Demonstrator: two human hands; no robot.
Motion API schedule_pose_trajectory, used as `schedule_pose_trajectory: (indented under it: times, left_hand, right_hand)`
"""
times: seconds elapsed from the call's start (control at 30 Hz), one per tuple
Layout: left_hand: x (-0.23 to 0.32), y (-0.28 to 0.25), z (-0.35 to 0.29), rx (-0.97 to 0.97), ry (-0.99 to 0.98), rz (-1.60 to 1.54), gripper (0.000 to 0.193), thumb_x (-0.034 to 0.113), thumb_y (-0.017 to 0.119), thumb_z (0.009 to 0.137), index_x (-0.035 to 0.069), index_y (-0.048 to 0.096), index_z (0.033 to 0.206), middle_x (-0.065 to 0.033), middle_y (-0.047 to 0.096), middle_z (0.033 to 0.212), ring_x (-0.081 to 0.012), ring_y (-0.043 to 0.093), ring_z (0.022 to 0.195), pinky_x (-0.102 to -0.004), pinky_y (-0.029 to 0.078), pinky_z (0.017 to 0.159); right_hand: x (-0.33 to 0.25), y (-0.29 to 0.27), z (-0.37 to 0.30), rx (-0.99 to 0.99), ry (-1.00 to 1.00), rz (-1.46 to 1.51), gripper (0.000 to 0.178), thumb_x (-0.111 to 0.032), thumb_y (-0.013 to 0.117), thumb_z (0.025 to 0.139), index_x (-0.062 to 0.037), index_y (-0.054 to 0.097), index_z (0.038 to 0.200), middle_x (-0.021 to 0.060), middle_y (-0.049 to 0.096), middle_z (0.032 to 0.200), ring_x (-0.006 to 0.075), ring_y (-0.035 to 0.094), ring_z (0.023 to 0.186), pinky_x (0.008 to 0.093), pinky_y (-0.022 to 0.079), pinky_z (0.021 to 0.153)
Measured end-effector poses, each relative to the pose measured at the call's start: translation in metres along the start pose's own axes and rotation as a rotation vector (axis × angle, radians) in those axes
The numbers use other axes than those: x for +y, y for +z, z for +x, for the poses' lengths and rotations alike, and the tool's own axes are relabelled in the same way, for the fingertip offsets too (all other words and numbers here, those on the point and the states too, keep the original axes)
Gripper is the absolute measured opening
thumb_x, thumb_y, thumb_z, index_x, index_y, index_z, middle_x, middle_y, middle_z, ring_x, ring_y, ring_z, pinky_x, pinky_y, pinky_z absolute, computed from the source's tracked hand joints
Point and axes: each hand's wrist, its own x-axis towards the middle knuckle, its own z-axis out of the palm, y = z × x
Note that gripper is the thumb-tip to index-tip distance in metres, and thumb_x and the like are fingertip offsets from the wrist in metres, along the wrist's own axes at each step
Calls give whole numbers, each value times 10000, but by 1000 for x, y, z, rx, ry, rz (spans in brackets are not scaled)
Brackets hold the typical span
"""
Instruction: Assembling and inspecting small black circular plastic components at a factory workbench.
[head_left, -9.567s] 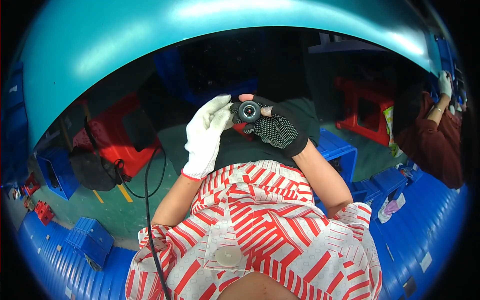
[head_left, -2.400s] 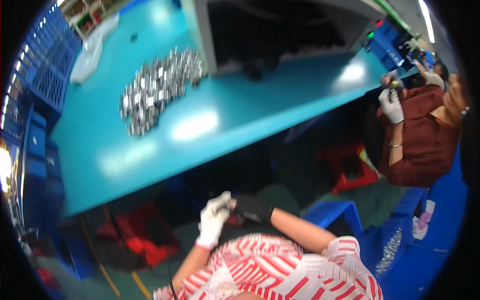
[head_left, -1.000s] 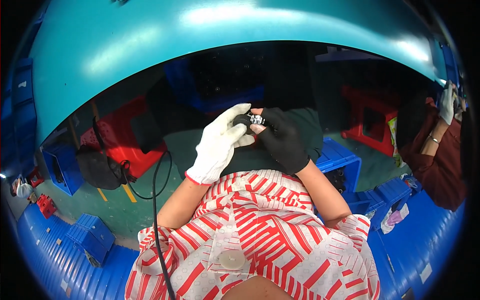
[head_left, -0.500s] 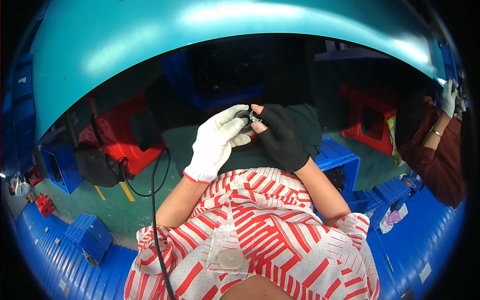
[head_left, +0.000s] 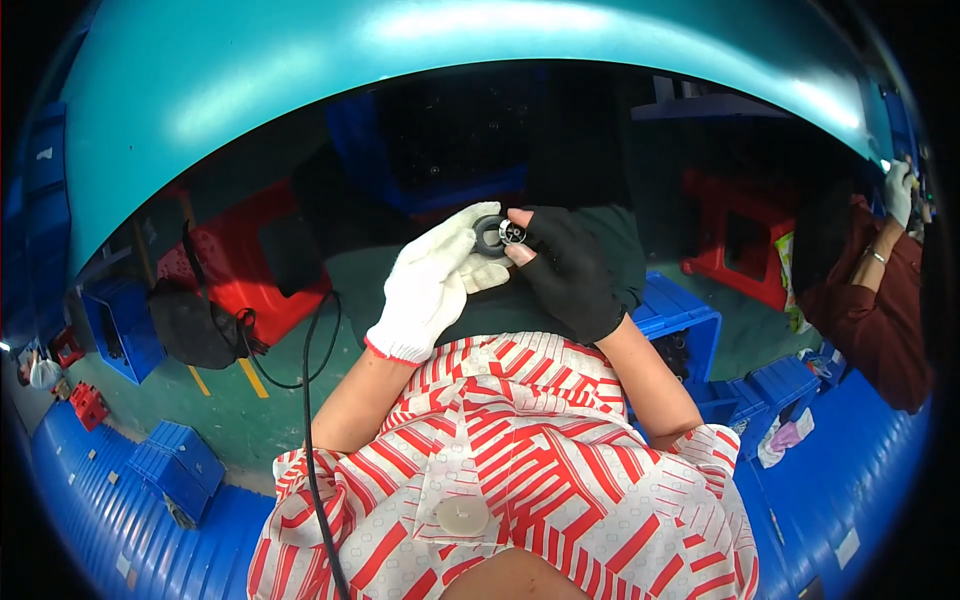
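My left hand (head_left: pixel 425 285), in a white knit glove with a red cuff, grips a black ring (head_left: pixel 482 240) between thumb and fingers. In a black glove with bare fingertips, my right hand (head_left: pixel 572 275) pinches a small round part (head_left: pixel 512 233), silver-rimmed with dark gaps like a spoked wheel. This part overlaps the right side of the ring; I cannot tell whether it sits inside it. Both hands meet in front of my body, above my dark-clad lap.
A teal tabletop (head_left: pixel 290 75) curves across the far side. Blue crates (head_left: pixel 678 310) stand at right, with red stools (head_left: pixel 738 225) beyond. A black cable (head_left: pixel 308 440) runs down at left by a dark bag (head_left: pixel 190 325). A co-worker's gloved hand (head_left: pixel 898 192) shows at far right.
The small round part has turned, and its spoked face now shows toward me. My left fingers have opened slightly around the ring, showing more of it.
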Motion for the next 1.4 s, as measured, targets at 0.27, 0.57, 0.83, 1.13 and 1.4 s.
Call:
schedule_pose_trajectory:
  times: [0.27, 0.57, 0.83, 1.13, 1.4]
  left_hand:
    - [-4, -3, 2, 43, 27, -1, 417, 159, 537, 924, -101, 463, 1242, -197, 594, 1112, -265, 660, 899, -340, 573, 785]
    - [-4, 0, 2, 40, 16, 28, 352, 107, 526, 925, -73, 492, 1225, -160, 620, 1076, -232, 655, 904, -329, 560, 791]
    - [-5, 3, 3, 93, 76, 71, 338, 64, 560, 900, -76, 507, 1204, -150, 597, 1086, -205, 649, 914, -301, 575, 788]
    - [-8, 5, 3, 91, 80, 58, 312, 46, 542, 907, -66, 515, 1198, -154, 594, 1093, -221, 640, 947, -331, 570, 810]
    - [-11, 1, 2, 80, 89, 69, 301, 26, 538, 907, -62, 512, 1194, -155, 596, 1096, -217, 634, 958, -341, 564, 839]
  right_hand:
    - [2, 3, 2, 24, 67, 164, 323, -48, 687, 792, -13, 594, 1099, 121, 588, 1039, 209, 604, 868, 282, 481, 740]
    - [4, 2, 2, 53, 59, 146, 283, -37, 678, 794, -26, 608, 1068, 115, 580, 1011, 213, 599, 839, 285, 482, 711]
    - [1, 0, 2, 41, 41, 166, 286, -29, 670, 787, -32, 614, 1068, 120, 587, 1011, 237, 604, 865, 301, 482, 741]
    - [2, 3, 0, 87, 3, 71, 270, -58, 689, 766, -48, 641, 1031, 120, 593, 995, 266, 582, 882, 327, 473, 764]
    - [4, 7, -2, 39, 52, 218, 305, -10, 674, 764, -46, 625, 1062, 117, 527, 1060, 232, 589, 864, 302, 483, 743]
